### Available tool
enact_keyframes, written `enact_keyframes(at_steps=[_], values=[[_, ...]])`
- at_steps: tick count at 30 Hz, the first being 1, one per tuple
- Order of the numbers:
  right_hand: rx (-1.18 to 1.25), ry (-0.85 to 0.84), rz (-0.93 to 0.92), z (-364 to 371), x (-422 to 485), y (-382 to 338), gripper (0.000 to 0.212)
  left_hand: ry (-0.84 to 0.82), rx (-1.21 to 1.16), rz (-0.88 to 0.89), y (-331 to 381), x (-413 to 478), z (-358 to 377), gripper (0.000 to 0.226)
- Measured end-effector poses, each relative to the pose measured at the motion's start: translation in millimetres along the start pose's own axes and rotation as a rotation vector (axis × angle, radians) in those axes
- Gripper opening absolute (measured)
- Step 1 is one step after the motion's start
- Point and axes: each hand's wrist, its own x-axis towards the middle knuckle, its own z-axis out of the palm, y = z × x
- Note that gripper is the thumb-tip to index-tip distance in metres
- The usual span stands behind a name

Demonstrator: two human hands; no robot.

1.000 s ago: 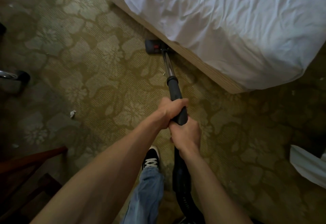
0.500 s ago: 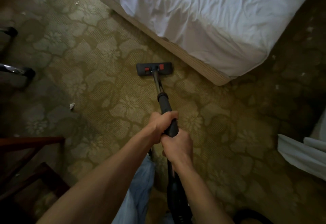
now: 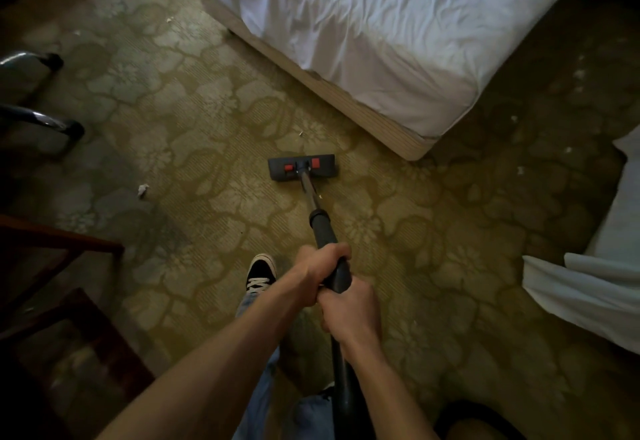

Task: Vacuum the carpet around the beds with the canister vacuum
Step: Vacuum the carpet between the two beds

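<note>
Pulled back from under the bed edge, the floor head now sits on open carpet, near the bed corner but apart from it. At left, a paper scrap lies unvacuumed. Centre, the left hand grips the wand ahead of the right hand, fingers wrapped tight, likely stacked for steering strokes. White bedding hangs at right.

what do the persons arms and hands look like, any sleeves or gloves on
Both forearms are bare, with no sleeves in view. The left hand and right hand wear no gloves, and no watch, ring or bracelet shows on either wrist or hand.
</note>
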Motion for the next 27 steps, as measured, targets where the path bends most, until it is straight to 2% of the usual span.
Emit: enact_keyframes(at_steps=[5,8,14,20,27], values=[[-0.016,0.007,0.058,-25.8,-30.4,43.8,0.004,-0.017,0.024,-0.056,-45.0,-25.7,30.6,0.061],[-0.029,0.019,0.114,-36.3,-45.0,65.0,0.002,-0.032,0.046,-0.107,-68.8,-37.2,44.4,0.052],[-0.034,0.032,0.142,-42.5,-57.1,90.2,0.005,-0.023,0.089,-0.109,-95.0,-44.9,56.9,0.051],[-0.013,0.01,0.131,-34.9,-53.2,81.1,0.003,-0.003,0.089,-0.096,-88.3,-38.0,46.7,0.055],[-0.037,0.012,0.095,-15.8,-28.6,32.6,0.006,0.005,0.12,-0.056,-38.0,-22.5,20.8,0.037]])
